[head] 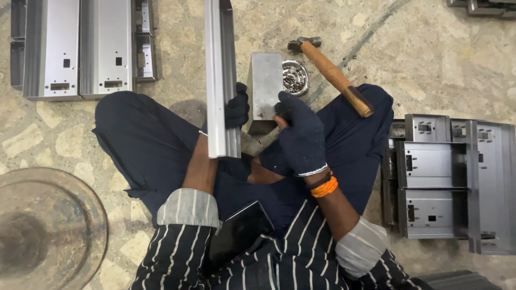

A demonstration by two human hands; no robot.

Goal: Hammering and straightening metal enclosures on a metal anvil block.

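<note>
Presently: left hand (pixel 237 106) clamped on channel (pixel 221 75), long axis twelve-to-six; right hand (pixel 302 134) pinched at block (pixel 265 86), three o'clock of channel.

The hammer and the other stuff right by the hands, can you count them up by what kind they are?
Hammers with a wooden handle: 1
Long metal channels, in the left hand: 1
Grey metal blocks, by the right hand: 1
Round tins of small metal bits: 1
Total: 4
</note>
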